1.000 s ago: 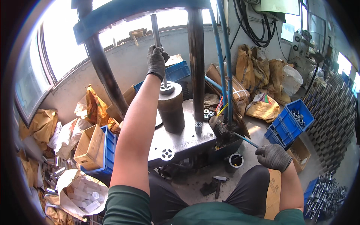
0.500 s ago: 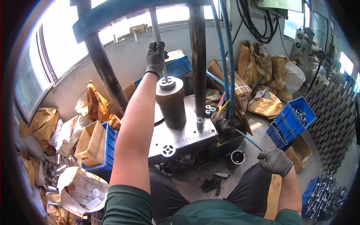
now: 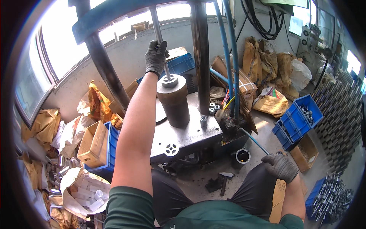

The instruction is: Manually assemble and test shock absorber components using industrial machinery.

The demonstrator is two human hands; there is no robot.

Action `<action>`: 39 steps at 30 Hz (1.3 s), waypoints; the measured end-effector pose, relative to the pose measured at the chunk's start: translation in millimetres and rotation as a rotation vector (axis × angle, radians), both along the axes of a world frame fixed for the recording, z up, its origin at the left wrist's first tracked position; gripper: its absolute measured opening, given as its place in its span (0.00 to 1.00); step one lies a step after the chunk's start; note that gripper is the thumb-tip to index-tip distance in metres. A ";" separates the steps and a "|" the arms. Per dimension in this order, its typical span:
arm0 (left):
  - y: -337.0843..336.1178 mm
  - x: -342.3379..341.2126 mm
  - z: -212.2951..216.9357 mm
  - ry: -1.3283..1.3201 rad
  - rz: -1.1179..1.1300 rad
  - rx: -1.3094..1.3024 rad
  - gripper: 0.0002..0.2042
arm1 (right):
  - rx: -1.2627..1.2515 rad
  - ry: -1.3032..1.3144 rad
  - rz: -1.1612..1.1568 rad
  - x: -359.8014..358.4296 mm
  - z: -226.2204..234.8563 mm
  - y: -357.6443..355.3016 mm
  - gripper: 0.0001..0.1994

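Observation:
My left hand (image 3: 155, 57), in a dark grey glove, is closed around an upright metal rod (image 3: 156, 23). The rod's lower end reaches into a slotted metal ring (image 3: 167, 81) on top of a thick dark steel cylinder (image 3: 178, 110). This cylinder stands on the metal bed (image 3: 190, 133) of a press with dark columns and a blue crossbeam (image 3: 133, 19). At the right, my gloved right hand (image 3: 281, 167) is wrapped around the end of a slim blue lever (image 3: 254, 140). A round spoked disc (image 3: 171, 149) lies at the bed's front edge.
Small bearing-like parts (image 3: 204, 122) stand on the bed's right side. On the floor are a hammer (image 3: 225, 181) and a round pot (image 3: 243, 155). Blue crates (image 3: 305, 114) of metal parts stand at right; a wooden box (image 3: 93, 145) and a sack of white tubes (image 3: 85, 194) at left.
The view has shifted slightly. My left hand stays on the rod and my right hand stays on the lever, with little visible movement.

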State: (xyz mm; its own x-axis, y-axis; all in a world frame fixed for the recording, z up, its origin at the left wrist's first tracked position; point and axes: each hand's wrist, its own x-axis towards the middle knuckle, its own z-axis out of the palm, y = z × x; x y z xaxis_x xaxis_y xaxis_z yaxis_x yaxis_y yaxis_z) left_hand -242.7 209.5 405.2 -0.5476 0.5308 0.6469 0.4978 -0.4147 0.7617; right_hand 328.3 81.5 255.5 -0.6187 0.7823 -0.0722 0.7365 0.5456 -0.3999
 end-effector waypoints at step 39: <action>-0.5 0.5 -6.7 -0.030 0.040 -0.029 0.20 | 0.202 -0.053 0.106 -18.2 27.9 17.7 0.17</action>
